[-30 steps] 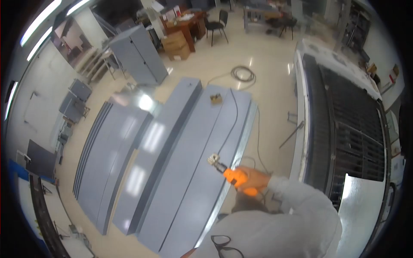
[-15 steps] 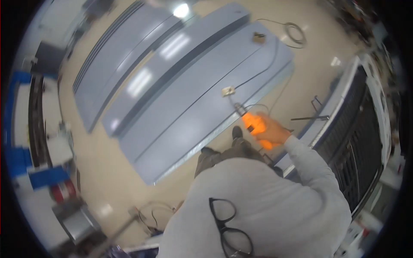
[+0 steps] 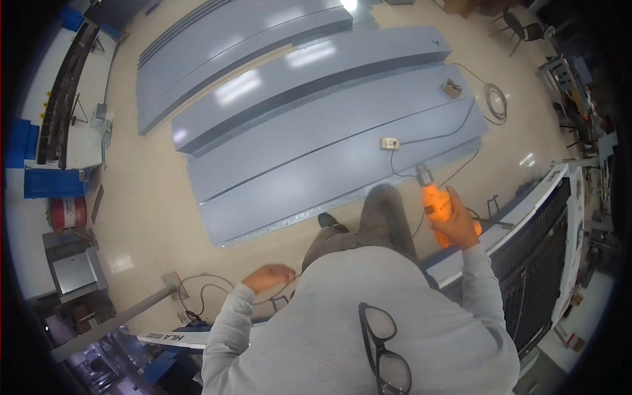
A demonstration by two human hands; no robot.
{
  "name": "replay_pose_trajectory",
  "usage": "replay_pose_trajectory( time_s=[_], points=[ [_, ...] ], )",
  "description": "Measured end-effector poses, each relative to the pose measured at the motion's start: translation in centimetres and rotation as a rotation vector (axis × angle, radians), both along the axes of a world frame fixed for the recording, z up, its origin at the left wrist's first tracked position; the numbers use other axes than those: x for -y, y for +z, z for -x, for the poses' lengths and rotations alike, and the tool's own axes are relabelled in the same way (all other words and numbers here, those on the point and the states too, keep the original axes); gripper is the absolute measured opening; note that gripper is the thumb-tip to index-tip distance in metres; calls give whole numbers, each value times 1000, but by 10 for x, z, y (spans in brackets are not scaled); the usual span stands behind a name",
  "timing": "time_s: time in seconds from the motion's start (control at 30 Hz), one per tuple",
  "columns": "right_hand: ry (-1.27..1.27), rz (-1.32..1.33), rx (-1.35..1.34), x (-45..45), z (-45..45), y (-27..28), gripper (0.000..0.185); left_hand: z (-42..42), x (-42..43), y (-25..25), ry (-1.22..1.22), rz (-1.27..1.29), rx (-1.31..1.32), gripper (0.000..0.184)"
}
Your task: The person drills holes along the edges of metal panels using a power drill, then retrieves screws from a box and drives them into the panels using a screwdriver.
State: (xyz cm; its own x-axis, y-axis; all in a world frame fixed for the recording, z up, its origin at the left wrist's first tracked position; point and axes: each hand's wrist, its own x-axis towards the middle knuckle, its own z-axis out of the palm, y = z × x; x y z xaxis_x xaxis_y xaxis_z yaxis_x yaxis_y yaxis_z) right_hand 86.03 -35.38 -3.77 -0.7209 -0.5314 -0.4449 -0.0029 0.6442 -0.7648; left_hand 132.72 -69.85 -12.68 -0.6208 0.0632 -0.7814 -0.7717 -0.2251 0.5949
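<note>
My right hand (image 3: 459,227) is wrapped around the grip of an orange power drill (image 3: 437,203). The drill's metal chuck (image 3: 424,174) points away from me, above the near edge of a long grey panel (image 3: 296,172). My left hand (image 3: 268,278) hangs at my left side, its fingers loosely bent and no held object visible. A dark cable passes behind it. On the panel lies a small white outlet box (image 3: 390,143) with dark cords running from it. Farther right on the panel sits a small open cardboard box (image 3: 452,88).
More grey panels (image 3: 263,85) lie beyond the nearest one. A coiled cable (image 3: 496,102) rests on the floor at right. Behind me on the right is a white-framed dark rack (image 3: 533,263). At left stand a red drum (image 3: 68,212) and a blue crate (image 3: 55,183).
My view has turned and the drill has swung more upright, farther right in the picture. My left hand, previously almost hidden beside my body, now shows. The drill stays in my right hand.
</note>
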Motion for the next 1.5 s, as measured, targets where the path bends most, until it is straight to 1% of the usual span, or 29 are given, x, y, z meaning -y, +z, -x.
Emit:
replay_pose_trajectory(
  time_s=[0.07,0.13,0.23,0.33,0.43,0.47,0.53,0.63,0.73,0.83,0.9,0.93,1.0,1.03,1.1,1.17,1.23,1.27,1.3,1.37,1.43,1.47,1.5],
  points=[
    [-44,-3,4,6,-13,4,114,14,36,-18,-73,168,-96,42],
    [-43,-18,-22,7,-19,0,114,48,56,-7,-95,399,-35,46],
    [-85,-45,1,20,-29,8,115,93,78,-21,32,370,-115,51],
    [-66,-125,-11,32,-28,9,115,141,82,-16,18,316,-146,54],
    [-65,-132,-7,45,-20,-4,115,171,82,-36,-67,282,-207,54],
    [-78,-114,15,51,-15,-12,114,180,86,-37,-142,300,-193,53],
    [-101,-96,65,69,-4,-22,114,204,103,-18,-295,334,-159,51],
    [-106,-85,111,111,26,-33,114,238,155,-13,-361,324,-108,49],
    [-84,-95,140,152,67,-57,113,279,234,-31,-354,374,-173,48],
    [-99,-138,253,207,115,-70,113,338,319,-38,-316,396,-109,48],
    [-110,-173,330,232,144,-66,113,394,361,-9,-510,478,-13,48],
    [-117,-155,338,241,156,-62,112,417,378,-2,-619,548,50,52],
    [-129,-100,331,262,178,-55,112,452,406,13,-744,583,24,54],
    [-157,-83,369,271,189,-46,112,465,415,22,-807,595,14,55],
    [-208,-55,448,285,210,-29,111,488,424,38,-752,548,97,53],
    [-240,10,467,290,221,-19,110,493,431,48,-659,498,169,53],
    [-278,72,477,289,234,-12,110,478,436,45,-690,539,234,53],
    [-297,54,500,294,242,4,110,463,436,41,-704,557,269,54],
    [-308,72,494,288,244,7,110,447,436,40,-745,575,297,53],
    [-335,127,466,278,251,0,111,426,443,38,-829,633,340,52],
    [-364,171,465,271,255,-8,111,413,449,48,-852,654,408,51],
    [-379,192,467,268,258,-13,111,411,454,53,-826,637,456,50],
    [-374,178,451,270,263,-12,110,416,462,58,-865,644,462,50]
  ],
)
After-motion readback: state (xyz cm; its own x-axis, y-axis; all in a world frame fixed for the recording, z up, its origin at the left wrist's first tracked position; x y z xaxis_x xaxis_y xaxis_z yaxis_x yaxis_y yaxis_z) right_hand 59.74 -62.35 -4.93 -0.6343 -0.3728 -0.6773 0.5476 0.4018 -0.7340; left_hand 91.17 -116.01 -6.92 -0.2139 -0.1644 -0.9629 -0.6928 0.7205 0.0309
